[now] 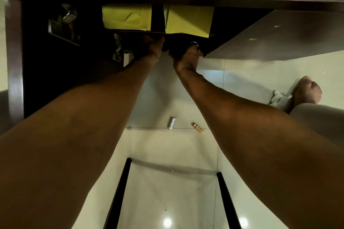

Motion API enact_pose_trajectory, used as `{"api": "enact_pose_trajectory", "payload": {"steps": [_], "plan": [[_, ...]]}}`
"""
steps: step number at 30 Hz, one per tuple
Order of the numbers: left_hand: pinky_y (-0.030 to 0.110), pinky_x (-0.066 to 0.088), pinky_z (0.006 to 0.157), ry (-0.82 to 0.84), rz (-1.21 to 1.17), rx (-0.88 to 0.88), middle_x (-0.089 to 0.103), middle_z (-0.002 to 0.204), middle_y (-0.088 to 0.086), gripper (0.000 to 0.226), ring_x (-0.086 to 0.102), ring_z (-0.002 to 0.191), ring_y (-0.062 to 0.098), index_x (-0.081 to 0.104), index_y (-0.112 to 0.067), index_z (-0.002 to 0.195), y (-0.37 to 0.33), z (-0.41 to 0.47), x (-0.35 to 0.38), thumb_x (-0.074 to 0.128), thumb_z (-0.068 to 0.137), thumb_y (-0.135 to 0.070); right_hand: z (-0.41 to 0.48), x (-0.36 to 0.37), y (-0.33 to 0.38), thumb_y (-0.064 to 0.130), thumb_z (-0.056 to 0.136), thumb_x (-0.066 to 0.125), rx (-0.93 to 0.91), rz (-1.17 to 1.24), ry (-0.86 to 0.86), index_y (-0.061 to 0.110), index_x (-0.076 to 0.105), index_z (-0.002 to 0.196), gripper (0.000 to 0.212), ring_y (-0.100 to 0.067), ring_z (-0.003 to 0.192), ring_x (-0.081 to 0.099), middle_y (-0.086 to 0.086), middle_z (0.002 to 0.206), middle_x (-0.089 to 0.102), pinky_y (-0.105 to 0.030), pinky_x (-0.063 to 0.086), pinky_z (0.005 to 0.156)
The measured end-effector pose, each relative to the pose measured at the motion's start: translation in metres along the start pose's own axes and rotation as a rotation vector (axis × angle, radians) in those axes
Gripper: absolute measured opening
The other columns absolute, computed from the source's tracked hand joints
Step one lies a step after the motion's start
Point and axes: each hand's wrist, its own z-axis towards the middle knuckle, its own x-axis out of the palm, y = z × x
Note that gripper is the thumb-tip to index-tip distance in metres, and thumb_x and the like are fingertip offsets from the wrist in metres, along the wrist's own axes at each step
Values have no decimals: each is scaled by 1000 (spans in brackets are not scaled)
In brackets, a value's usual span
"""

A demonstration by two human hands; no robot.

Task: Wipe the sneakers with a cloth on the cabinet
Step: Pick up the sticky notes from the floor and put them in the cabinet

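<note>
Both my arms reach into the dark open cabinet [14,52] below its shelf. My left hand [151,50] and my right hand [186,57] are close together, fingers curled on a dark object [176,46] at the cabinet's mouth. It is too dark to tell whether that object is a sneaker. My fingertips are partly hidden in the shadow. A crumpled pale cloth [279,98] lies on the floor at the right, beside my bare foot [307,91].
Two yellow folded sheets [126,16] [189,19] lie on the shelf above my hands. The cabinet door [279,39] stands open at the right. Metal hinges [63,24] are on the left inside. Two batteries [171,122] [197,127] lie on the tiled floor. Black bars [119,191] cross the bottom.
</note>
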Motion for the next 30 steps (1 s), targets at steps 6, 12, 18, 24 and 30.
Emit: {"api": "enact_pose_trajectory", "payload": {"steps": [6, 12, 18, 24, 30], "plan": [[25, 38, 88, -174, 252, 113, 60, 137, 14, 55, 57, 125, 29, 55, -7, 136, 29, -50, -9, 49, 103, -51, -19, -34, -26, 4, 98, 58, -29, -94, 28, -6, 51, 134, 38, -26, 114, 52, -10, 118, 55, -32, 57, 83], [34, 50, 82, 9, 391, 75, 70, 109, 14, 46, 67, 102, 33, 65, -7, 109, 119, -115, 15, 58, 98, -51, -72, -83, -103, 28, 86, 79, -68, -380, 206, 13, 72, 112, 30, -19, 105, 67, -4, 112, 71, -30, 52, 92], [36, 52, 89, 156, 623, -27, 67, 120, 5, 59, 67, 108, 32, 61, -16, 118, 166, -172, 39, 69, 84, -63, -108, -107, -156, 47, 77, 84, 159, -601, 353, 24, 63, 111, 47, -21, 101, 68, 4, 109, 70, -33, 54, 86], [36, 47, 90, 110, 760, -37, 62, 126, 11, 34, 64, 113, 34, 57, -10, 122, 182, -181, 51, 58, 101, -35, -110, -108, -182, 41, 90, 72, 106, -943, 396, 15, 60, 122, 44, -31, 114, 63, -7, 123, 64, -37, 51, 85], [34, 46, 87, 77, 744, -61, 65, 121, 13, 31, 64, 110, 35, 63, -8, 117, 183, -170, 55, 50, 103, -32, -100, -102, -181, 32, 92, 62, 89, -1031, 393, 12, 67, 113, 29, -31, 102, 67, -9, 112, 69, -31, 46, 74]]}}
